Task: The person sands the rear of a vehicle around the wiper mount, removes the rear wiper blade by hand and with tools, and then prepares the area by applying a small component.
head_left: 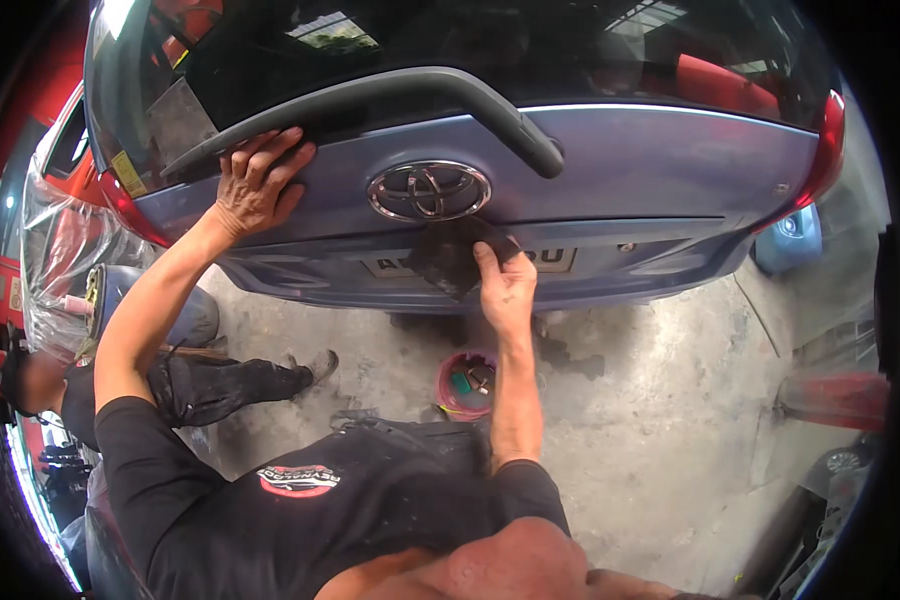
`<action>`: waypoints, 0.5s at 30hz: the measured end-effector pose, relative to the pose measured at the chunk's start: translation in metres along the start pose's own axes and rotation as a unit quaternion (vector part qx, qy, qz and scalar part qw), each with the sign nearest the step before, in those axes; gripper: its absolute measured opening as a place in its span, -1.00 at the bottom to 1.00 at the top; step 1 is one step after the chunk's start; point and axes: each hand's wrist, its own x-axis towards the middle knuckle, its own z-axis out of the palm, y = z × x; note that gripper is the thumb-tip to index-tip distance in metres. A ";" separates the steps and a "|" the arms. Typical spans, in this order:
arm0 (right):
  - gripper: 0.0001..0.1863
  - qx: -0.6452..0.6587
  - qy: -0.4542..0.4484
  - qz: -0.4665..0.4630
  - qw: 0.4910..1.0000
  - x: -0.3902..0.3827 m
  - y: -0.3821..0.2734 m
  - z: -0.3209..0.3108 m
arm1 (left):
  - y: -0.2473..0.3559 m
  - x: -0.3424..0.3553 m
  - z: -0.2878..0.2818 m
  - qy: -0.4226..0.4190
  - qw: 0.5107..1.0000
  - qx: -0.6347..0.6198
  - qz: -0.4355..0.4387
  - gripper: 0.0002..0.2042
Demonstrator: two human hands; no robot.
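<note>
With the right grip (504, 272) pinched on the dark cloth (448, 262), held it at 6 o'clock of the chrome emblem (429, 190), seemingly to press it against the blue tailgate (650, 165). Rested the left grip (257, 187), spread and apparently holding nothing, at 9 o'clock near the wiper arm (410, 86), probably for balance. Had the pink bucket (467, 412) below at 6 o'clock, presumably for easy reach.

"What hems in the right hand (507, 285)?"
"Wiper arm (510, 125) at 12 o'clock, chrome emblem (430, 190) at 11, left hand (255, 195) at 10."
"Anywhere to pass?"
"Over the bare tailgate (705, 175) at 2; a bucket (460, 411) stands low at 7."
</note>
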 end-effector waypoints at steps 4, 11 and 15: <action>-0.85 0.046 -0.014 0.028 0.998 0.001 -0.006 -0.003 | 0.001 -0.001 0.000 0.002 1.000 0.014 0.001 -0.41; -0.76 0.229 0.150 0.069 0.959 -0.031 0.028 0.056 | 0.004 0.002 0.001 0.006 1.000 0.010 0.001 -0.44; -0.70 0.178 0.104 0.106 0.973 -0.034 0.044 0.049 | 0.003 0.001 -0.002 0.007 1.000 0.014 0.006 -0.43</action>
